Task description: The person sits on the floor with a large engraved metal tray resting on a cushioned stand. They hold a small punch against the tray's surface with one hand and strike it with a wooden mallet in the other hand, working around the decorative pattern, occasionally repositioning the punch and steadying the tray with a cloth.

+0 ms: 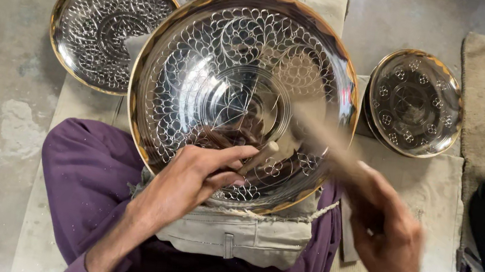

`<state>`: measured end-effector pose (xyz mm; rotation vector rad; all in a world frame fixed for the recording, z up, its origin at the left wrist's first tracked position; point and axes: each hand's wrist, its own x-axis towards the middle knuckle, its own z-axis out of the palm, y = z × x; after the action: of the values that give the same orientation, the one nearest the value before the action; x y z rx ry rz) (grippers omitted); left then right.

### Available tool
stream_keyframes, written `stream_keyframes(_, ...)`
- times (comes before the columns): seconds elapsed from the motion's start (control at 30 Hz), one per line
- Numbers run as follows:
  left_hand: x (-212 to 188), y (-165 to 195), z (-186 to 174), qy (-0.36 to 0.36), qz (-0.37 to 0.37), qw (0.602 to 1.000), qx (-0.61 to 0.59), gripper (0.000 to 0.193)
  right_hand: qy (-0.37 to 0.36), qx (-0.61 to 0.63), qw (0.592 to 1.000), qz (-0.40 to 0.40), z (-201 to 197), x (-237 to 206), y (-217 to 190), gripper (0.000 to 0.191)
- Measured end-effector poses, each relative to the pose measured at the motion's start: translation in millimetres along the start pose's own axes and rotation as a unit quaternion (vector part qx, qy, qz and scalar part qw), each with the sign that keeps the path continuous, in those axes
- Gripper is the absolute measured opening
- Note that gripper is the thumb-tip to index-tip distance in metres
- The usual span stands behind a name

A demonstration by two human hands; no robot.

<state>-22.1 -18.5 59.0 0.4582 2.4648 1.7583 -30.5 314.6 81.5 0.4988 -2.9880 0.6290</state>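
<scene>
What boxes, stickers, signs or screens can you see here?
None. Only three engraved, shiny round metal plates with golden rims: a big one in the middle, smaller ones at left and right. The left hand holds a small chisel, the right hand a blurred wooden stick.

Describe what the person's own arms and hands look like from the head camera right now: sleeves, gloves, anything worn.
Both hands are bare, with no gloves; no rings or watch show. The left hand comes from a purple sleeve pushed up above the elbow, leaving the forearm uncovered. The right hand is motion-blurred; a purple cuff shows at its wrist near the frame's lower edge.
</scene>
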Motion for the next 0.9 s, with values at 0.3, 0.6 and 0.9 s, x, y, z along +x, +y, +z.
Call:
stream_keyframes(0.3, 10.7, 9.9, -11.0, -0.089, 0.008, 0.995, 0.049, 0.051, 0.03, 0.166, 0.981, 0.091, 28.5, -48.8, 10.6, 0.058)
stream_keyframes(0.6, 17.4, 13.8, -11.9, -0.121, -0.003, 0.988, 0.092, 0.05, -0.027, 0.094, 0.972, 0.212, 47.1, -92.2, 10.5, 0.07)
stream_keyframes(0.9, 17.3, 7.4, -13.4, -0.112, 0.09, 0.986, 0.086, 0.048, 0.066, 0.196, 0.965, 0.162, 53.4, -107.9, -1.6, 0.056)
